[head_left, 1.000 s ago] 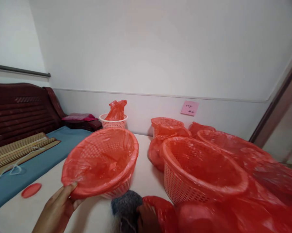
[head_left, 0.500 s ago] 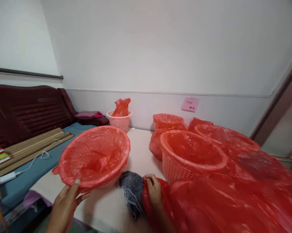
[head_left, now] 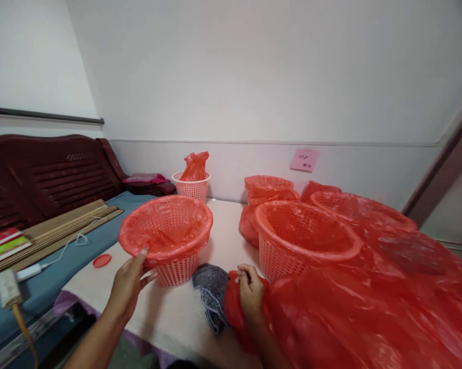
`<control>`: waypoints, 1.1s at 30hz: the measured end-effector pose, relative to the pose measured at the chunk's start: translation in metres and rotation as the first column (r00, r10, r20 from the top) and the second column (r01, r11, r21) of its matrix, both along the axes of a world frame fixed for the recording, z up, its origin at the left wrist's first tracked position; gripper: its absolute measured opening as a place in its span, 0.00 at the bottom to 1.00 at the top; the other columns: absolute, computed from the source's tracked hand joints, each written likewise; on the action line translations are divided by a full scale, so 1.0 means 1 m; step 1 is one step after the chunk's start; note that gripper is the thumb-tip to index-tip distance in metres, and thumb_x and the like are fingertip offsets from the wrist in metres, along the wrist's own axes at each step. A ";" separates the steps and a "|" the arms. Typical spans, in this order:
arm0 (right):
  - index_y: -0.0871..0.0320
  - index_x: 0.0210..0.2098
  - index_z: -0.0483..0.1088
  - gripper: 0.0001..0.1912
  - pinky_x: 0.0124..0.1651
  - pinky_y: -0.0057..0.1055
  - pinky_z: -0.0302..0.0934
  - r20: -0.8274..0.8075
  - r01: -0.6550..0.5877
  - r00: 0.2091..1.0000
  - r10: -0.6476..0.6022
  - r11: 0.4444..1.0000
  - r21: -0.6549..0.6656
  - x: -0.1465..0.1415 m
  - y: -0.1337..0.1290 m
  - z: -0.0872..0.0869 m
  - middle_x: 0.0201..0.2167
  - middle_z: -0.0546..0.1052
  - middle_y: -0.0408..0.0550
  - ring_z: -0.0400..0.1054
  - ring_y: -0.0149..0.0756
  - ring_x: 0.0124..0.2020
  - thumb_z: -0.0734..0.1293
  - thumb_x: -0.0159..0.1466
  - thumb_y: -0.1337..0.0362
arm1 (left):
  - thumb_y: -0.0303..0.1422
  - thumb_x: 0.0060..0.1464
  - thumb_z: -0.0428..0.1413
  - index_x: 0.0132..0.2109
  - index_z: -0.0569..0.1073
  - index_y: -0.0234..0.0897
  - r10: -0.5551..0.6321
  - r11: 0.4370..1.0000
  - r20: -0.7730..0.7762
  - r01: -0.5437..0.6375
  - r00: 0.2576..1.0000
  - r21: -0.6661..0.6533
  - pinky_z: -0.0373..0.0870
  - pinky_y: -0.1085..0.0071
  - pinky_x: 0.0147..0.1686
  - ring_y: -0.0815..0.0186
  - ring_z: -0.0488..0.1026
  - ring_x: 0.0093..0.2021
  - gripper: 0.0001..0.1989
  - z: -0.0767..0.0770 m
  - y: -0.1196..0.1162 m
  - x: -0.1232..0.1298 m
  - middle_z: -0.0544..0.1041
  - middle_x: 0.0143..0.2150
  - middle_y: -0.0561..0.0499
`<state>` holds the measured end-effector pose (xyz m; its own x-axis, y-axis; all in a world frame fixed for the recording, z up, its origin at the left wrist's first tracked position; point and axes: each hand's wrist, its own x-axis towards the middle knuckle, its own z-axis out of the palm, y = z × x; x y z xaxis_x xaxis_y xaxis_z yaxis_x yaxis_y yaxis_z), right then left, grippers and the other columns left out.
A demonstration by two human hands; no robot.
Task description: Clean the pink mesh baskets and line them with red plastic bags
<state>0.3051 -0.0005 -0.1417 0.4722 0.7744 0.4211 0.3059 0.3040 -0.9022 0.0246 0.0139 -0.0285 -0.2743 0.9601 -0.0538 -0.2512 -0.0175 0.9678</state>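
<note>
My left hand (head_left: pixel 129 281) grips the near left rim of a pink mesh laundry basket (head_left: pixel 176 270), thumb over the rim and fingers below. A red plastic bag (head_left: pixel 165 229) lines this basket and is folded over its rim. The basket stands nearly upright on the pale tabletop (head_left: pixel 169 318). My right hand (head_left: pixel 250 293) has its fingers curled at the top edge of a crumpled red plastic bag (head_left: pixel 233 302), which appears pinched in them. Just left of it lies a dark grey cloth (head_left: pixel 211 293) with a light edge.
A second lined basket (head_left: pixel 284 259) stands to the right, beside large red plastic sheeting (head_left: pixel 354 312). More red-covered baskets (head_left: pixel 269 185) are behind it. A white basket (head_left: pixel 192 189) is near the wall. A red round lid (head_left: pixel 102 261) and a power strip (head_left: pixel 8 289) lie left.
The lined basket has gone from tilted toward me to nearly upright, swinging right and revealing the red round lid. My right hand stays by the crumpled bag. The view has shifted slightly.
</note>
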 end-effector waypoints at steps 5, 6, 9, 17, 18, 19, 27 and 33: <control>0.57 0.35 0.69 0.12 0.31 0.29 0.62 0.137 -0.127 0.981 0.136 0.989 -0.069 -0.010 -0.008 0.010 0.28 0.73 0.44 0.67 0.33 0.26 0.56 0.63 0.61 | 0.47 0.41 0.66 0.38 0.77 0.34 -0.006 1.000 0.002 0.006 1.000 -0.026 0.75 0.71 0.30 0.68 0.74 0.31 0.22 0.007 0.014 0.000 0.79 0.36 0.49; 0.57 0.35 0.69 0.12 0.30 0.28 0.62 0.162 -0.154 0.972 0.169 0.983 -0.100 -0.016 -0.010 0.009 0.27 0.73 0.44 0.67 0.33 0.25 0.56 0.63 0.62 | 0.47 0.41 0.66 0.38 0.76 0.34 -0.009 1.000 0.007 0.009 1.000 -0.022 0.75 0.71 0.30 0.68 0.74 0.31 0.22 0.008 0.015 0.000 0.79 0.36 0.49; 0.58 0.38 0.72 0.12 0.32 0.30 0.64 0.233 -0.193 0.942 0.240 0.959 -0.208 -0.037 -0.015 -0.003 0.32 0.75 0.48 0.70 0.36 0.29 0.60 0.59 0.63 | 0.48 0.40 0.66 0.38 0.76 0.35 -0.014 1.000 0.025 0.014 1.000 0.002 0.75 0.72 0.31 0.69 0.74 0.31 0.23 0.007 0.013 0.003 0.78 0.37 0.51; 0.65 0.52 0.71 0.30 0.57 0.52 0.56 0.470 0.034 0.861 0.193 0.901 -0.432 -0.065 -0.024 -0.062 0.50 0.74 0.67 0.66 0.61 0.53 0.68 0.48 0.71 | 0.53 0.38 0.64 0.33 0.75 0.37 -0.098 0.988 -0.002 0.097 0.995 -0.122 0.75 0.67 0.30 0.61 0.77 0.35 0.24 -0.059 -0.039 0.045 0.78 0.33 0.49; 0.64 0.49 0.72 0.26 0.55 0.51 0.58 0.479 0.051 0.859 0.180 0.901 -0.431 -0.064 -0.022 -0.065 0.48 0.75 0.67 0.67 0.60 0.51 0.66 0.49 0.73 | 0.54 0.37 0.64 0.31 0.74 0.37 -0.130 0.981 -0.008 0.127 0.992 -0.147 0.75 0.66 0.29 0.60 0.77 0.34 0.24 -0.070 -0.046 0.054 0.78 0.32 0.48; 0.64 0.44 0.74 0.21 0.53 0.49 0.59 0.467 0.055 0.868 0.166 0.904 -0.424 -0.061 -0.020 -0.066 0.45 0.77 0.65 0.69 0.57 0.48 0.64 0.50 0.74 | 0.55 0.35 0.64 0.28 0.73 0.38 -0.162 0.973 -0.017 0.157 0.987 -0.172 0.74 0.66 0.28 0.59 0.76 0.32 0.25 -0.082 -0.052 0.063 0.77 0.30 0.48; 0.58 0.34 0.72 0.14 0.40 0.33 0.64 0.197 -0.082 0.968 0.155 0.939 -0.334 -0.032 0.001 -0.063 0.32 0.79 0.49 0.73 0.41 0.36 0.56 0.54 0.71 | 0.55 0.33 0.62 0.25 0.70 0.40 -0.256 0.924 -0.119 0.207 0.959 -0.321 0.71 0.63 0.31 0.58 0.75 0.31 0.23 -0.146 -0.062 0.108 0.74 0.26 0.48; 0.56 0.30 0.72 0.11 0.39 0.34 0.65 0.025 -0.182 0.981 0.194 0.951 -0.249 -0.030 -0.020 -0.072 0.29 0.77 0.47 0.72 0.40 0.34 0.58 0.55 0.66 | 0.50 0.33 0.60 0.38 0.65 0.42 -0.136 0.957 -0.308 0.044 0.942 -0.288 0.70 0.60 0.41 0.51 0.76 0.37 0.25 -0.178 -0.040 0.128 0.76 0.34 0.44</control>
<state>0.2747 -0.0208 -0.2133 0.2918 0.9293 0.2264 0.3102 0.1320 -0.9415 0.1525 -0.0259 -0.2066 -0.2336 0.9421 -0.2407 0.0860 0.2666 0.9600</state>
